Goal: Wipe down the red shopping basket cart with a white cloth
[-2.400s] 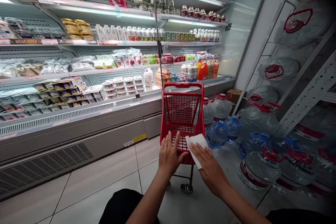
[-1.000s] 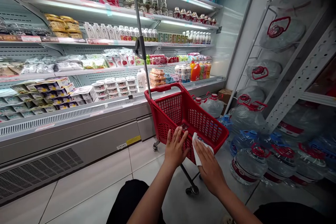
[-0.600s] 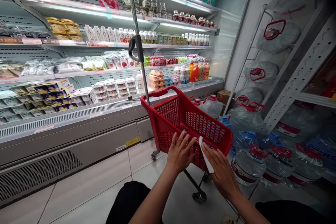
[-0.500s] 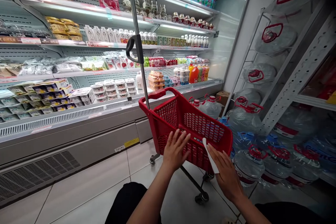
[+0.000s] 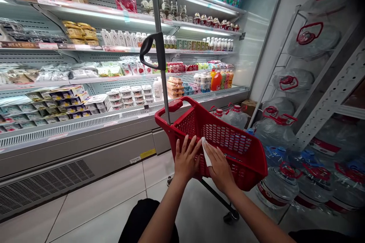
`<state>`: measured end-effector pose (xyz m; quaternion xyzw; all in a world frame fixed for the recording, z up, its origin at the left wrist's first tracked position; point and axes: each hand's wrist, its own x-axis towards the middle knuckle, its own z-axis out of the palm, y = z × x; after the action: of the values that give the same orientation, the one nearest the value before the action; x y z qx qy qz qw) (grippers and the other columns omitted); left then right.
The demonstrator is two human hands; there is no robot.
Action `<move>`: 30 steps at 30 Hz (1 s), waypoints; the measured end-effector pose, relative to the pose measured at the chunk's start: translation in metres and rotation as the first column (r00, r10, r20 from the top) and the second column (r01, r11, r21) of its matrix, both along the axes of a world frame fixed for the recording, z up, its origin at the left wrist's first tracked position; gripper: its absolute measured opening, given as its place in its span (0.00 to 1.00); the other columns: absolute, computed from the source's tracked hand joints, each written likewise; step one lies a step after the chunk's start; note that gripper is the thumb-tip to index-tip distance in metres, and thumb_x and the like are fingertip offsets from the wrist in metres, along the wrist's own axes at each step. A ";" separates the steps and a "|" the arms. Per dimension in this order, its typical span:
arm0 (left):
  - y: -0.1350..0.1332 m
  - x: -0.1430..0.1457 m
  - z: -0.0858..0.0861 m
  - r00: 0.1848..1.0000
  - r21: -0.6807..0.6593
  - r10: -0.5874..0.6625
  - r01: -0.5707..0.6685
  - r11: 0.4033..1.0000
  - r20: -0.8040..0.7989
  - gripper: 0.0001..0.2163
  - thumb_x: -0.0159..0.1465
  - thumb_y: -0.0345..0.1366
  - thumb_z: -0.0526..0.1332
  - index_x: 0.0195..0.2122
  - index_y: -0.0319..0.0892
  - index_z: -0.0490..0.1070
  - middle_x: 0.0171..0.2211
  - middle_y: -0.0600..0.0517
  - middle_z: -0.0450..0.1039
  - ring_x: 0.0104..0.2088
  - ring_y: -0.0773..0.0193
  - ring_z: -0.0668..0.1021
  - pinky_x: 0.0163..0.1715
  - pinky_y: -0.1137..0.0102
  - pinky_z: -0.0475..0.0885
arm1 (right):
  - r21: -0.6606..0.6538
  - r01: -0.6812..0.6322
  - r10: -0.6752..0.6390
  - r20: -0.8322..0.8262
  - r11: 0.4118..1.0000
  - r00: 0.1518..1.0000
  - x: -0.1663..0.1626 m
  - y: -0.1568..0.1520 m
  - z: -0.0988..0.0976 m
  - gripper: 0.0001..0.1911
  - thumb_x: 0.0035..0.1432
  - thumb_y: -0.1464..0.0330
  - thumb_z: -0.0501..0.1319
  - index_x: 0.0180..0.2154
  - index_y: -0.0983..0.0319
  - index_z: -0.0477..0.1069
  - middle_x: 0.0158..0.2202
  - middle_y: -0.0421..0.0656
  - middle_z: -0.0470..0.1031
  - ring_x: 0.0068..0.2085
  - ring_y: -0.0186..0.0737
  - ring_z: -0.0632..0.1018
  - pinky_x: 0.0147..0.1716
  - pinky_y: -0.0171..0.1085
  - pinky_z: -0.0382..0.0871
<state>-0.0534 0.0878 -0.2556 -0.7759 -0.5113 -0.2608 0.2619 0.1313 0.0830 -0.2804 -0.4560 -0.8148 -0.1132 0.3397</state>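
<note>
A small red plastic shopping cart (image 5: 242, 159) on wheels stands in front of me, its tall grey pole handle (image 5: 159, 45) rising at its left corner. My left hand (image 5: 186, 159) lies flat with fingers spread against the cart's near side wall. My right hand (image 5: 219, 165) presses a folded white cloth (image 5: 205, 152) against the same wall, just right of the left hand, fingers flat over it. The basket looks empty inside.
A chilled display case (image 5: 85, 129) with shelves of packaged dairy, bottles and jars runs along the left. Large water jugs (image 5: 279, 182) lie on the floor and on a white metal rack (image 5: 327, 98) at the right. A cardboard box (image 5: 248, 105) sits at the far corner. Tiled floor (image 5: 94, 205) below.
The cart has turned so a side wall faces me. My right hand has slid the cloth leftward along that wall until it sits beside my left hand.
</note>
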 end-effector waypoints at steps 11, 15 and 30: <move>0.013 -0.040 0.028 0.980 0.073 0.077 -0.092 0.993 0.185 0.33 0.71 0.39 0.58 0.76 0.56 0.49 0.74 0.56 0.56 0.76 0.47 0.49 0.74 0.43 0.32 | 0.001 0.062 -0.062 0.041 0.998 0.997 0.087 -0.024 -0.024 0.40 0.66 0.76 0.45 0.76 0.54 0.41 0.71 0.42 0.63 0.70 0.44 0.65 0.70 0.54 0.55; 0.015 -0.028 0.025 0.973 0.070 0.074 -0.091 0.993 0.218 0.31 0.68 0.36 0.60 0.73 0.51 0.59 0.72 0.54 0.61 0.76 0.46 0.51 0.74 0.43 0.31 | 0.010 0.105 -0.105 -0.021 0.994 0.994 0.067 -0.014 -0.019 0.40 0.66 0.76 0.45 0.76 0.53 0.39 0.70 0.43 0.65 0.69 0.45 0.66 0.70 0.57 0.56; -0.002 -0.030 0.026 0.954 0.092 0.023 -0.053 0.994 0.298 0.33 0.74 0.30 0.50 0.77 0.52 0.40 0.69 0.51 0.66 0.67 0.59 0.69 0.65 0.62 0.61 | 0.038 -0.217 0.219 -0.285 0.975 0.933 -0.093 0.021 0.039 0.43 0.61 0.78 0.48 0.76 0.58 0.43 0.73 0.45 0.60 0.72 0.45 0.62 0.72 0.55 0.55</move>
<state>-0.0833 0.0857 -0.2291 -0.7042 -0.5462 -0.3938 0.2253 0.0385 0.1044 -0.2409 -0.3735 -0.8019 -0.0100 0.4663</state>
